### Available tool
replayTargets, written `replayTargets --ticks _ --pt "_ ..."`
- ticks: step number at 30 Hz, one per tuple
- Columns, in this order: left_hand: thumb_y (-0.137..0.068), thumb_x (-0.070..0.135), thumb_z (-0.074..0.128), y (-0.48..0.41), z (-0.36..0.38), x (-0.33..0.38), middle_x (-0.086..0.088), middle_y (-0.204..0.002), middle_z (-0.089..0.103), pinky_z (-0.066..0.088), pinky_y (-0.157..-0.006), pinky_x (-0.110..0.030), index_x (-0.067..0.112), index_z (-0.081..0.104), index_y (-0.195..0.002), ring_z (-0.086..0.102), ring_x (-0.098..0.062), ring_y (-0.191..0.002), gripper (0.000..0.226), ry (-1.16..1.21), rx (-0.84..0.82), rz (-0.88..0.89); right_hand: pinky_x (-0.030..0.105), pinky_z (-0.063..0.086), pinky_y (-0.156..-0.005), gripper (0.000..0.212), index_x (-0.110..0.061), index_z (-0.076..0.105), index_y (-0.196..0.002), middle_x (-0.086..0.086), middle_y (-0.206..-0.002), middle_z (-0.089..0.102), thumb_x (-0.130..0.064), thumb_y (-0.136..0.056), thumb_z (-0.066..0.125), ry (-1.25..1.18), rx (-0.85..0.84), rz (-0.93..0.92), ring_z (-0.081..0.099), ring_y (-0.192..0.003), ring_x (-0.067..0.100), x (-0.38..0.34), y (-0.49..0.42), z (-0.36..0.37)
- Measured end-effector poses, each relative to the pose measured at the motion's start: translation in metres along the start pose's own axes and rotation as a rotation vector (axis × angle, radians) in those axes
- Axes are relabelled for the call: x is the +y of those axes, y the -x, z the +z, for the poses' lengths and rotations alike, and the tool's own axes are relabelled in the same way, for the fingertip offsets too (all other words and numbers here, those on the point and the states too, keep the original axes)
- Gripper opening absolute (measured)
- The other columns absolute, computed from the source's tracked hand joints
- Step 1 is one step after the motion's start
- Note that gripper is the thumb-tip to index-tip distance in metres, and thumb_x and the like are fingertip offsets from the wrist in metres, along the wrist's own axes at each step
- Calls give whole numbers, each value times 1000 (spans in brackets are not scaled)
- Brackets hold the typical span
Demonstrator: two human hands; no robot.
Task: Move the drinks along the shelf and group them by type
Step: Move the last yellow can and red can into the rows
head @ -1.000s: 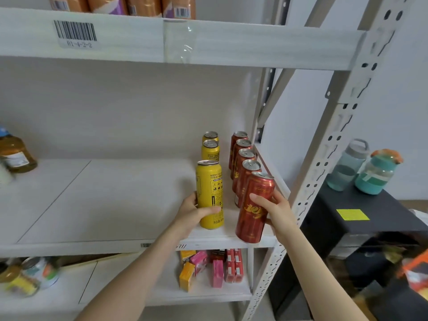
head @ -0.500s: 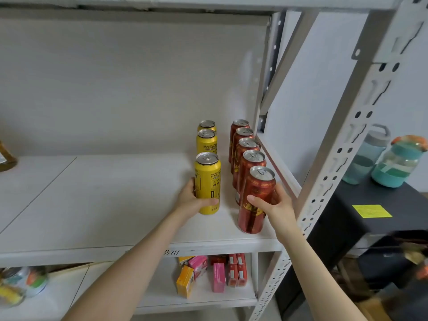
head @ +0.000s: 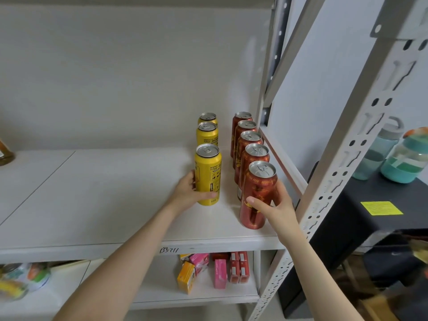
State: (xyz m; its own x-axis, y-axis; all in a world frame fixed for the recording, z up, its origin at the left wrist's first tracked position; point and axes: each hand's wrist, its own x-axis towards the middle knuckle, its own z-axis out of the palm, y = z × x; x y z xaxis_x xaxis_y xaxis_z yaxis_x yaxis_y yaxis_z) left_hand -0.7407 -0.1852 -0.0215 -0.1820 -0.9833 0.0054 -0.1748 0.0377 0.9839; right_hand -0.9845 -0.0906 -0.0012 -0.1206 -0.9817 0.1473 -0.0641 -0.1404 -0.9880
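Grip, right hand [head: 278,208]: fingers [head: 254,202] curled round the lower half of the front red can [head: 259,181], thumb on the near face, the others wrapped round its right side. This can stands upright on the shelf [head: 104,193], long axis vertical, close to the front edge.

Left hand [head: 186,193], slightly farther in: fingers clamped on the front yellow can [head: 209,167], thumb across its base. It is also upright and stands left of the red one with a clear gap between.

Beyond the right-hand fingers, four more red cans [head: 250,141] run back in one close file. Beyond the left-hand fingers, two more yellow cans [head: 207,134] stand in line.

Count: five red, three yellow, each colour in its own file.

Judgement: each hand is nearest its own can. Any remaining move looks like a short push straight back, away from the fingers, to close the files.
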Motion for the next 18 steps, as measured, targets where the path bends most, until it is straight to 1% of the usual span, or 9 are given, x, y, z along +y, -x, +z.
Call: replayTargets --ticks 2,3,6,9,11,12,15,17,18 --pt "-65 9 92 4 -3 -1 10 -122 67 54 -76 -13 26 55 -129 68 0 -103 76 -11 5 1 12 48 -74 73 -42 55 -116 -19 -112 66 -51 -50 85 29 28 11 60 -105 -6 6 6 -3" --pt "-65 10 92 6 -4 -2 7 -123 67 55 -76 -14 22 54 -132 68 -3 -104 78 -14 15 1 12 48 -74 76 -40 54 -119 -17 -117 64 -51 -50 85 45 38 13 59 -108 -4 11 9 -5" --pt "-65 13 92 10 -3 -8 1 -124 67 57 -79 -19 17 53 -135 68 -13 -107 80 -32 78 8 14 49 -74 68 -38 56 -122 -15 -120 64 -40 -62 87 94 45 -3 60 -106 -4 23 15 -10" --pt "-66 12 92 8 1 -14 -3 -122 68 58 -87 -29 16 56 -131 68 -21 -109 74 -36 118 26 14 49 -74 59 -39 57 -121 -16 -118 65 -27 -72 88 118 62 -21 61 -104 -5 30 14 -11" --pt "-65 14 93 6 2 -15 -5 -122 69 57 -92 -36 16 58 -130 67 -22 -109 74 -39 128 27 14 48 -73 59 -38 57 -123 -18 -118 65 -27 -73 87 121 64 -26 60 -104 -8 33 12 -11" --pt "-63 15 94 5 2 -15 -6 -122 69 56 -93 -37 15 58 -130 67 -22 -109 75 -37 130 27 13 48 -73 59 -37 57 -123 -17 -118 65 -29 -73 87 119 65 -27 60 -104 -8 35 12 -11" --pt "-62 15 94 -1 1 -14 -5 -119 70 57 -88 -29 15 59 -129 69 -20 -107 75 -35 134 33 13 50 -70 59 -37 57 -123 -18 -118 64 -29 -73 87 117 69 -24 59 -104 -9 37 9 -12" --pt "-65 12 93 -5 2 -13 -4 -118 71 57 -83 -23 15 60 -128 70 -19 -105 71 -36 137 38 13 47 -73 59 -39 56 -122 -19 -118 64 -29 -73 87 121 70 -23 59 -103 -10 39 8 -12" --pt "-66 12 92 -7 2 -12 -5 -118 71 57 -83 -23 14 60 -128 70 -19 -105 70 -33 139 39 13 46 -75 59 -39 56 -122 -19 -118 64 -29 -73 86 122 69 -21 59 -103 -10 39 7 -12"
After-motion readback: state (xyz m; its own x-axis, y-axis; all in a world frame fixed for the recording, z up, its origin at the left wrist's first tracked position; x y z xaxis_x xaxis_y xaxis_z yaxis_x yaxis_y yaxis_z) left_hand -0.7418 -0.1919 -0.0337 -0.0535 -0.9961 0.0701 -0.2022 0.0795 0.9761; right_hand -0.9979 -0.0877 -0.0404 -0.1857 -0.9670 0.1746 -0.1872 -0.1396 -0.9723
